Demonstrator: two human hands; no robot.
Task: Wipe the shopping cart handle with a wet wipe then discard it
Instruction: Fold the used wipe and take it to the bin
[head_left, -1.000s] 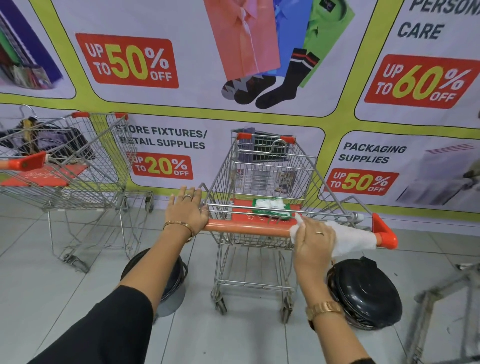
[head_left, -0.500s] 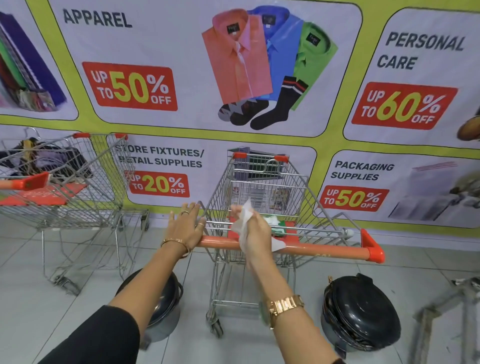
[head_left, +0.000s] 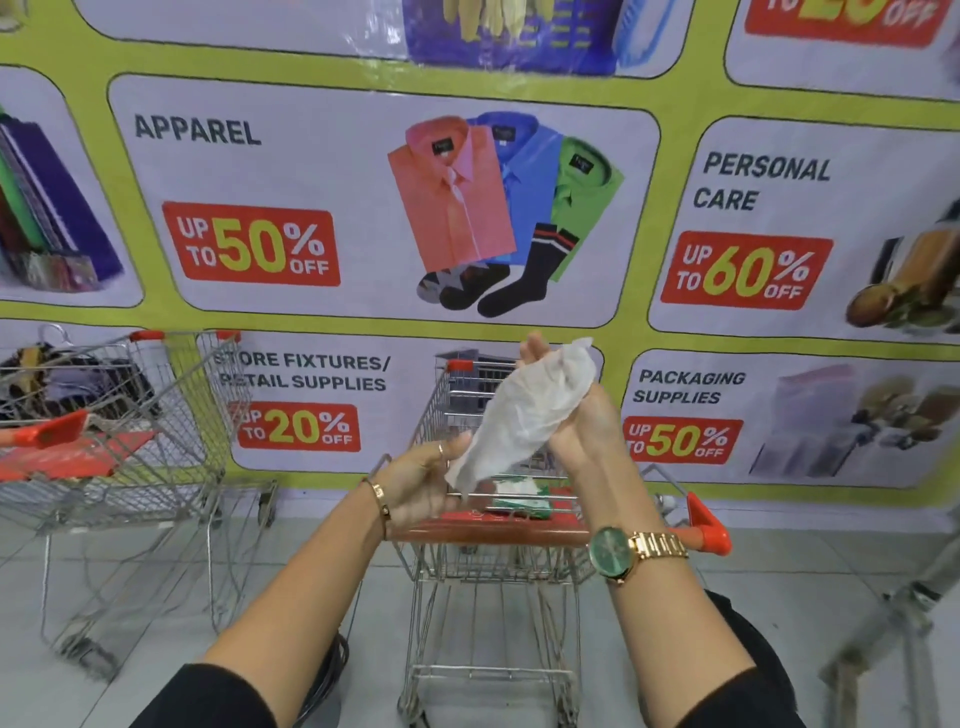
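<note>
A white wet wipe (head_left: 524, 415) hangs stretched between both hands, raised above the shopping cart (head_left: 493, 582). My right hand (head_left: 582, 426) holds its upper end, palm turned towards me. My left hand (head_left: 421, 478) pinches its lower end. The cart's orange handle (head_left: 498, 535) runs below my wrists, with its orange end cap at the right; neither hand touches it. A green and white wipes packet (head_left: 519, 496) lies in the cart's child seat.
A second cart (head_left: 114, 457) with orange trim stands at the left. A black bin (head_left: 327, 670) shows between my left arm and the cart, mostly hidden. A metal frame (head_left: 893, 623) stands at the right. A sale banner (head_left: 363, 218) covers the wall behind.
Both hands have left the handle and risen. The wipe, pressed on the bar before, is now held up between the two hands. The view has tilted upward.
</note>
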